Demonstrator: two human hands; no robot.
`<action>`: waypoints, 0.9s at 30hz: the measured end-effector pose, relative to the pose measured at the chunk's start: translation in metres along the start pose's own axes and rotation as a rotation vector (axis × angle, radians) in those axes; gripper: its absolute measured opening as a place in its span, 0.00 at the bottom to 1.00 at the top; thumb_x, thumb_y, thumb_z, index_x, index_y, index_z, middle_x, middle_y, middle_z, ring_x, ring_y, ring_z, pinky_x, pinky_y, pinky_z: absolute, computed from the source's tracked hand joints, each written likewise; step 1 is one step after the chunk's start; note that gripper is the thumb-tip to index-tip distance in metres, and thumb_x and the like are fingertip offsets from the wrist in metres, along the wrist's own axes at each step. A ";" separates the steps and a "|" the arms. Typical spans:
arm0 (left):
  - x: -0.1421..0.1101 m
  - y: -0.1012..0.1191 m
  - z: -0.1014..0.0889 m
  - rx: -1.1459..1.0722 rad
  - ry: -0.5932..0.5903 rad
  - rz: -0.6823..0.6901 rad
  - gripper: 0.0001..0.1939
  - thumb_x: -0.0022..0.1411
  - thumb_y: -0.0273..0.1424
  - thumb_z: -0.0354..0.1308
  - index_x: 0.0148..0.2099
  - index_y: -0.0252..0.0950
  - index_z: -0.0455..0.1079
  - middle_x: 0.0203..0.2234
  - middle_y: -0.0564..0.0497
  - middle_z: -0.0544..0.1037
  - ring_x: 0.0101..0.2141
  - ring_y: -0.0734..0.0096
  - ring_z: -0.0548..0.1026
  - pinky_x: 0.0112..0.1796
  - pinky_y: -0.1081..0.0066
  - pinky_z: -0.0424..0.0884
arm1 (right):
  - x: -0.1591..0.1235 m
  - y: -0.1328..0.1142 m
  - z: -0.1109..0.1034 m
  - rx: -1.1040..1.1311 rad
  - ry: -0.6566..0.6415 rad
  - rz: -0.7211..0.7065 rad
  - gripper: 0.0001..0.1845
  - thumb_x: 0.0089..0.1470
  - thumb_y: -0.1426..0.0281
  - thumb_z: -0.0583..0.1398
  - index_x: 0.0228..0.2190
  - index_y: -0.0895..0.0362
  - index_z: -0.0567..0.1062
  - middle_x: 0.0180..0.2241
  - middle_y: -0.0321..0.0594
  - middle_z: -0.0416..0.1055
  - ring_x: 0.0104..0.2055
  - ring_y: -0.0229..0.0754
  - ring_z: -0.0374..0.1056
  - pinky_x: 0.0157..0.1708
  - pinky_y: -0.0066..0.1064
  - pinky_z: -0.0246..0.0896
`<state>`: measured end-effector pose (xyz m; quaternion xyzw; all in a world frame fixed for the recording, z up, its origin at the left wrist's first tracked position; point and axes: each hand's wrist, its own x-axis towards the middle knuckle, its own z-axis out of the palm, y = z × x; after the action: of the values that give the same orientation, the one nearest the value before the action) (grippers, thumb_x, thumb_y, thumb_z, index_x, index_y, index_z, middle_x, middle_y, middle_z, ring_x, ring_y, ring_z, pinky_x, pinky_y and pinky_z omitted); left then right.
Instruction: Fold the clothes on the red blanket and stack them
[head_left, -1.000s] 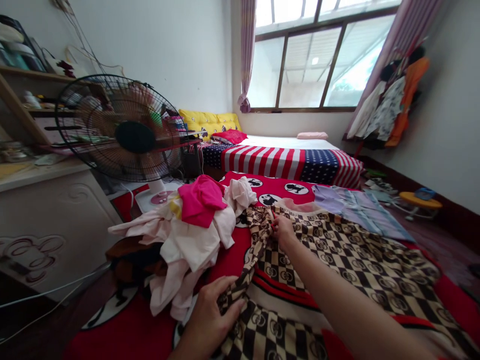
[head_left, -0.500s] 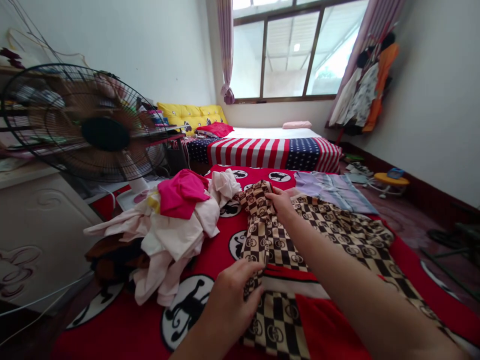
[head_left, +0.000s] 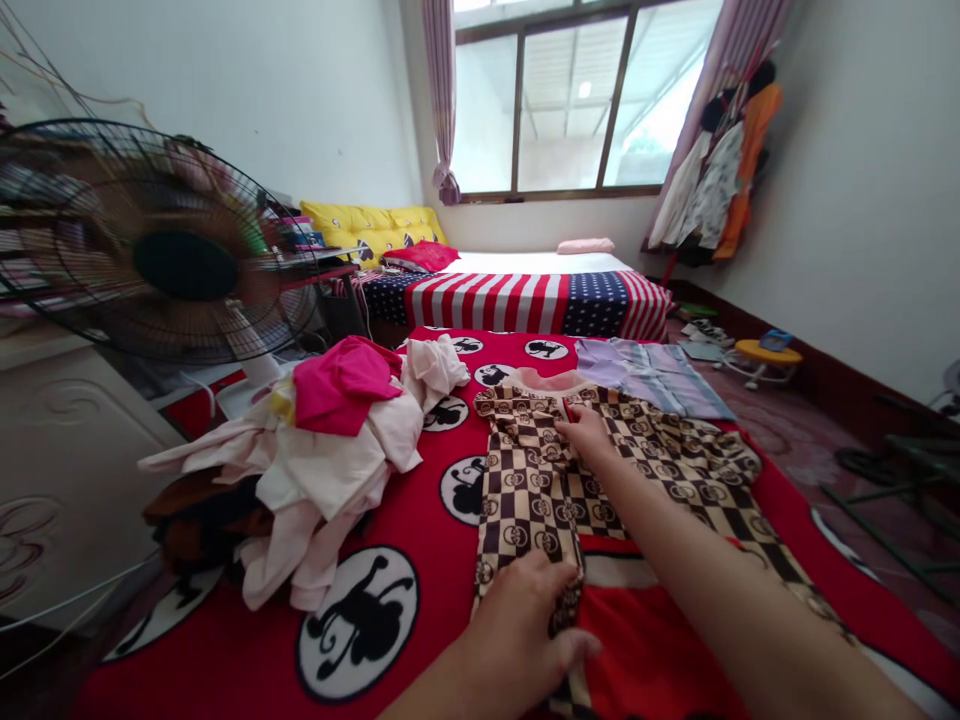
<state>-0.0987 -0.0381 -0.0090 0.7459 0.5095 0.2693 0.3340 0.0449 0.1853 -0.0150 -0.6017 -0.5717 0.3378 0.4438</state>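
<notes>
A brown-and-cream checked garment lies spread on the red blanket with black cartoon prints. My left hand presses down on its near edge, fingers curled onto the cloth. My right hand reaches farther out and pinches the garment near its collar, arm stretched across the cloth. A pink collar edge shows at the garment's far end.
A heap of pink, cream and magenta clothes sits left of the garment. A folded pale blue-lilac garment lies beyond. A standing fan is at left, a flag-covered bed behind, hanging clothes by the window.
The checked garment's left side has been folded inward and laid flat. My right hand drew back a little toward me, my left hand slid right along the near edge.
</notes>
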 end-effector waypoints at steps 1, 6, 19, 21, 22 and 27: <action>0.001 0.002 -0.005 -0.026 -0.044 0.000 0.21 0.50 0.38 0.66 0.47 0.40 0.76 0.37 0.48 0.78 0.37 0.62 0.75 0.39 0.69 0.70 | 0.000 0.001 -0.001 -0.087 0.024 -0.013 0.11 0.36 0.76 0.61 0.29 0.59 0.76 0.29 0.42 0.75 0.39 0.52 0.72 0.43 0.40 0.65; 0.034 0.006 -0.037 -0.023 0.084 0.028 0.14 0.64 0.35 0.51 0.41 0.38 0.77 0.30 0.51 0.79 0.31 0.69 0.75 0.34 0.72 0.69 | 0.009 -0.014 0.001 -0.407 0.153 -0.137 0.24 0.44 0.73 0.60 0.46 0.61 0.73 0.50 0.54 0.68 0.57 0.57 0.59 0.54 0.45 0.53; 0.060 -0.042 0.005 0.323 0.156 -0.015 0.31 0.62 0.47 0.52 0.65 0.44 0.58 0.68 0.41 0.45 0.66 0.48 0.40 0.62 0.44 0.39 | 0.052 -0.047 0.051 -0.711 -0.098 -0.326 0.13 0.50 0.65 0.61 0.36 0.56 0.80 0.41 0.46 0.77 0.44 0.48 0.70 0.41 0.32 0.60; 0.059 -0.041 0.004 0.278 0.156 -0.014 0.31 0.62 0.47 0.52 0.65 0.45 0.58 0.68 0.42 0.45 0.66 0.49 0.40 0.62 0.45 0.38 | 0.059 -0.041 0.039 -0.731 -0.057 -0.272 0.15 0.54 0.63 0.58 0.38 0.57 0.80 0.40 0.47 0.77 0.44 0.48 0.71 0.40 0.32 0.60; 0.059 -0.040 0.003 0.240 0.160 -0.011 0.31 0.62 0.46 0.53 0.65 0.45 0.58 0.68 0.43 0.46 0.66 0.49 0.41 0.62 0.45 0.37 | 0.061 -0.037 0.031 -0.737 -0.034 -0.247 0.16 0.55 0.61 0.57 0.39 0.57 0.79 0.40 0.46 0.77 0.43 0.47 0.71 0.39 0.31 0.60; 0.076 -0.047 -0.019 -0.266 0.368 -0.053 0.23 0.64 0.40 0.52 0.59 0.40 0.66 0.61 0.41 0.63 0.60 0.55 0.61 0.58 0.54 0.59 | 0.062 -0.019 -0.014 -0.774 0.030 -0.159 0.22 0.56 0.56 0.54 0.37 0.58 0.79 0.37 0.48 0.78 0.40 0.49 0.72 0.34 0.32 0.58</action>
<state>-0.1142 0.0498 -0.0288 0.6199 0.5415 0.4567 0.3376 0.0580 0.2432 0.0138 -0.6834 -0.6950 0.0528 0.2173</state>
